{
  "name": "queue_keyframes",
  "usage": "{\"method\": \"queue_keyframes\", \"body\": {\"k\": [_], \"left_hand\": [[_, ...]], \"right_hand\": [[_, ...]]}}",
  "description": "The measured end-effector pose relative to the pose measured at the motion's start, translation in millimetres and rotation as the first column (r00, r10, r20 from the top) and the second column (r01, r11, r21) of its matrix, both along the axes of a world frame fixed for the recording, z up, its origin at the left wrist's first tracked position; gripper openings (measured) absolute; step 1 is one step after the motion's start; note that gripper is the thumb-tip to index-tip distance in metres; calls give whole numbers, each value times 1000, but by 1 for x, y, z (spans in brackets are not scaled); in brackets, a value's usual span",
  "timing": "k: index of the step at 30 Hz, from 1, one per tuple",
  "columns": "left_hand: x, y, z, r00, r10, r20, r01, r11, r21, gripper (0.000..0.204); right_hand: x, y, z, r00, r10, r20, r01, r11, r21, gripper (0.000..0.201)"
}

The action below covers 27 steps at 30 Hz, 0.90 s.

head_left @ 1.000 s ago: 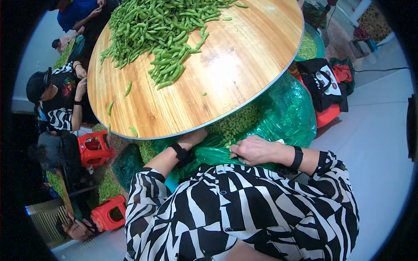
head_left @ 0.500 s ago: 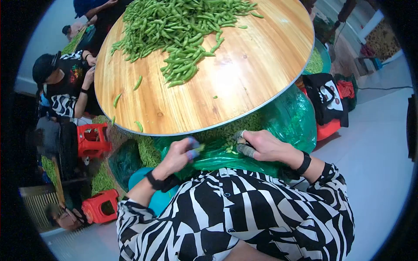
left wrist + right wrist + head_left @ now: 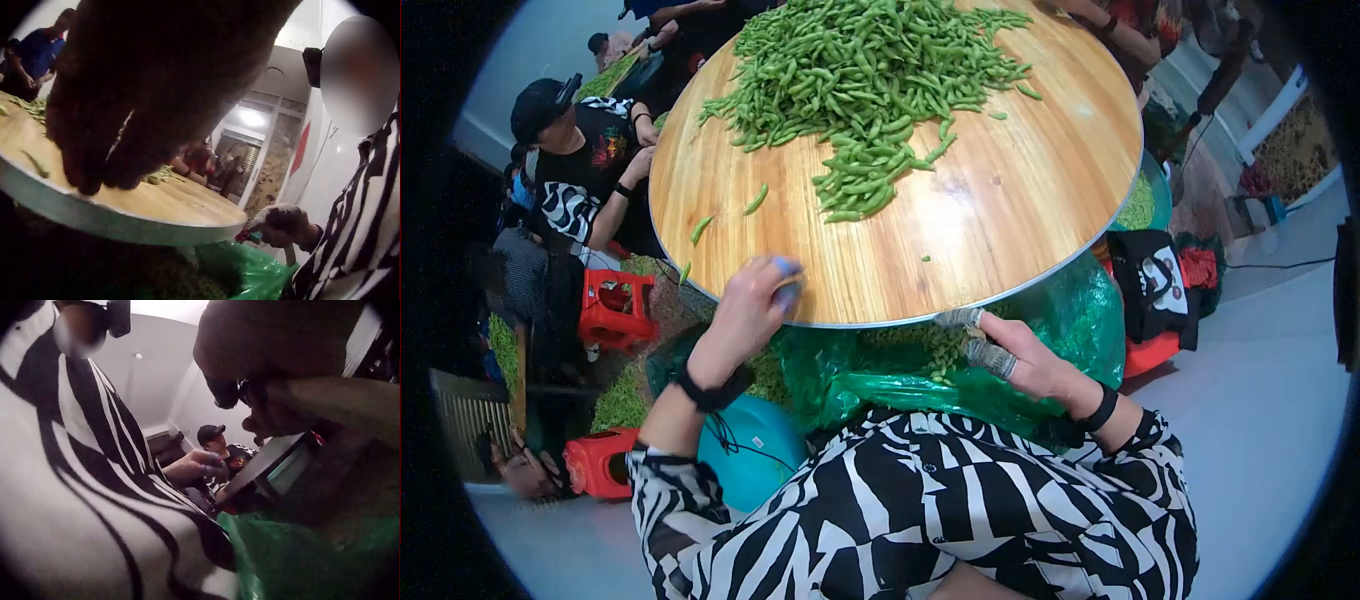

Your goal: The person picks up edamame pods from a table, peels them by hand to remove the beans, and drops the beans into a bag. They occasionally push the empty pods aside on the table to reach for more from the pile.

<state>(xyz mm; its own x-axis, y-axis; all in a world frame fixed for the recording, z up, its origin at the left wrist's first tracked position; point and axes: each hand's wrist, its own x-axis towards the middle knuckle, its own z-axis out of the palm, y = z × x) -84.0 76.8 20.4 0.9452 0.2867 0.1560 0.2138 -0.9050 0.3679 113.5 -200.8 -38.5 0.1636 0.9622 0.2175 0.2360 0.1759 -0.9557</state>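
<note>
My left hand (image 3: 745,305), with bluish covers on thumb and index fingertip, hovers over the near left edge of the round wooden table (image 3: 1020,220). Its fingertips are blurred, and I cannot tell whether a pod is between them. In the left wrist view its dark fingers point down at the rim. My right hand (image 3: 1035,360), with grey covers on thumb and index finger, is just below the near rim, fingers loosely bent. Shelled green beans (image 3: 940,365) lie under it in a green plastic bag (image 3: 870,390). A large heap of green bean pods (image 3: 860,90) covers the table's far side.
A few loose pods (image 3: 757,199) lie on the table's left. Left of my lap is a turquoise basin (image 3: 750,455) with a black cable over it. Red stools (image 3: 615,310) stand at left; a black bag (image 3: 1150,285) sits at right. A person in a cap (image 3: 580,150) sits across.
My left hand has risen from the bag and swung left over the table edge; half a second ago a greenish piece showed at its fingertips. The right hand has moved slightly right. The view has shifted.
</note>
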Motion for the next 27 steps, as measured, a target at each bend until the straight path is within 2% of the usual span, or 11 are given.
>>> {"method": "queue_keyframes", "body": {"k": [3, 4, 8, 11, 14, 15, 17, 20, 23, 24, 27], "left_hand": [[52, 16, -24, 986, -78, 147, 69, 995, 68, 23], [65, 22, -36, 986, -73, 149, 58, 993, 106, 22], [90, 25, -50, 994, 71, 86, -78, 993, 83, 22], [93, 28, -54, 994, 95, 49, -99, 991, 85, 16], [88, 13, -45, 996, 81, 22, -78, 989, -125, 12], [86, 1, -37, 995, 86, 53, -64, 942, -330, 12], [81, -28, -19, 988, 116, 98, -16, 723, -691, 10], [73, -57, -8, 987, 150, 61, 3, 363, -932, 15], [73, -78, -7, 969, 165, 185, 127, 309, -942, 18], [73, -78, -13, 966, 172, 192, 135, 299, -945, 20], [73, -82, -17, 949, 194, 249, 181, 311, -933, 19]], "right_hand": [[3, 5, 28, 959, -69, -276, -9, 963, -270, 39], [0, 9, 23, 933, -90, -348, 23, 981, -193, 41], [2, 15, 17, 897, -164, -411, 75, 972, -224, 41], [-2, 17, 23, 849, -194, -491, 93, 971, -222, 40], [1, 25, 28, 784, -205, -586, 94, 972, -215, 39], [1, 28, 27, 757, -217, -616, 103, 971, -216, 39], [-1, 33, 26, 712, -218, -667, 105, 973, -206, 39], [-6, 40, 27, 640, -170, -750, 76, 984, -158, 37], [-9, 43, 25, 499, -75, -864, -21, 995, -99, 35], [-11, 42, 26, 572, -53, -819, -17, 997, -76, 34], [-10, 40, 27, 435, -22, -900, -57, 997, -52, 35]]}}
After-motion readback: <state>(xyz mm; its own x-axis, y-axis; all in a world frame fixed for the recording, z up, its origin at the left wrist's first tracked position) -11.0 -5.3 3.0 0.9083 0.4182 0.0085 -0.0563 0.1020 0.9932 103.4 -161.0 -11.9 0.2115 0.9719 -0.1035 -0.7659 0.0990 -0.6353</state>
